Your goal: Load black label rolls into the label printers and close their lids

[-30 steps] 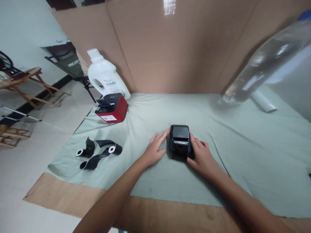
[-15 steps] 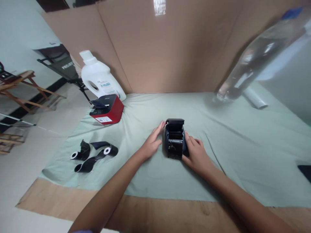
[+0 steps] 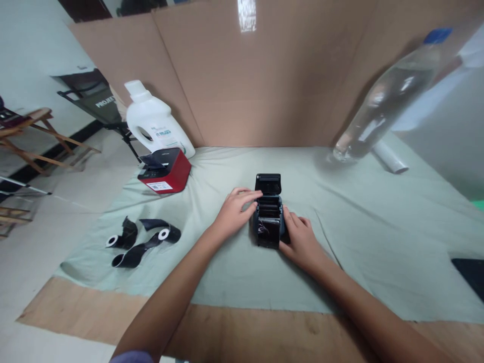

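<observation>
Between the two hands lies a small black device (image 3: 269,215), made of smooth, hard material that looks like plastic and almost rectangular in shape. Its lid (image 3: 268,184) stands open on the side away from the wrists, and inside it one can see dark bars running across. At its near part, a glossy black strip (image 3: 268,232) curves over the front and shows thin light reflections.

Under both hands spreads a pale green cloth (image 3: 234,169), softly wrinkled, with bare wood (image 3: 264,327) at its near edge. Well to the left of the left hand there are curled black strips (image 3: 147,244), with two round white ends. Beyond them sits a red box (image 3: 164,171) with a black top, in front of a white plastic bottle (image 3: 161,123). Farther out from the right hand leans a clear bottle (image 3: 389,101) with a blue cap, near a white tube (image 3: 389,157).

The left hand (image 3: 235,212) has its palm down, its fingers extended toward the lid's hinge side; it does not clench, and the fingertips reach the left edge of the device. The right hand (image 3: 301,237) lies along the opposite side, fingers pointing forward and thumb at the near corner; whether it grasps firmly or only supports, I cannot tell.
</observation>
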A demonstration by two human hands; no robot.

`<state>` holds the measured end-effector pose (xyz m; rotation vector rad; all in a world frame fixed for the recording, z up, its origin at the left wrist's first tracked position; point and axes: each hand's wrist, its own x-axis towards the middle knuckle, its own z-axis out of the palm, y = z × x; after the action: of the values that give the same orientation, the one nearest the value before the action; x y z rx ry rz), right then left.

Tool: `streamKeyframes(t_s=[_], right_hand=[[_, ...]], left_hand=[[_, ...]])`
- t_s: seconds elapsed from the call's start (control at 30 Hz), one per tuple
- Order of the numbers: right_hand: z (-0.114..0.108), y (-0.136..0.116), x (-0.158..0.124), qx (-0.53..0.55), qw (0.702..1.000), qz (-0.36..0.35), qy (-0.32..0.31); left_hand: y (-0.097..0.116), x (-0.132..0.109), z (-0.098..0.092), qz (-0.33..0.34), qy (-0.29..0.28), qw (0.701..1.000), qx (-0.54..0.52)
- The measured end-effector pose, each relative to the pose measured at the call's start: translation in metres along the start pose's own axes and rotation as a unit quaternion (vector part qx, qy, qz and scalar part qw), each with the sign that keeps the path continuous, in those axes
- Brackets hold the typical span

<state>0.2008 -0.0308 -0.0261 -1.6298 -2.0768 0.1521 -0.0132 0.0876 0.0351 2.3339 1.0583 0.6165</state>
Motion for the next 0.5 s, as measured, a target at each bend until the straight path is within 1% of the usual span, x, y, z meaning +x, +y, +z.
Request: streamKeyframes(t_s=[0.07, 0.17, 0.27, 0.33, 0.4, 0.5], right_hand=[[0.000, 0.000, 0.000, -0.005, 1.000, -0.001, -0.001], [0.000, -0.001, 0.001, -0.013, 1.000, 0.001, -0.002], [0.001, -0.001, 0.001, -0.013, 1.000, 0.004, -0.004], [0.001, -0.001, 0.001, -0.012, 1.000, 0.004, -0.003], [0.001, -0.002, 0.001, -0.013, 1.000, 0.003, -0.004], [0.000, -0.003, 0.001, -0.013, 1.000, 0.006, -0.004]], left_hand=[[0.013, 0.014, -0.008, 0.015, -0.030, 0.996, 0.083], [0.032, 0.038, -0.012, 0.026, -0.092, 0.977, 0.190], [0.045, 0.055, -0.008, 0.020, -0.170, 0.953, 0.248], [0.048, 0.059, -0.004, 0.016, -0.212, 0.942, 0.259], [0.047, 0.059, 0.000, 0.025, -0.222, 0.940, 0.258], [0.042, 0.054, 0.000, 0.053, -0.200, 0.946, 0.249]])
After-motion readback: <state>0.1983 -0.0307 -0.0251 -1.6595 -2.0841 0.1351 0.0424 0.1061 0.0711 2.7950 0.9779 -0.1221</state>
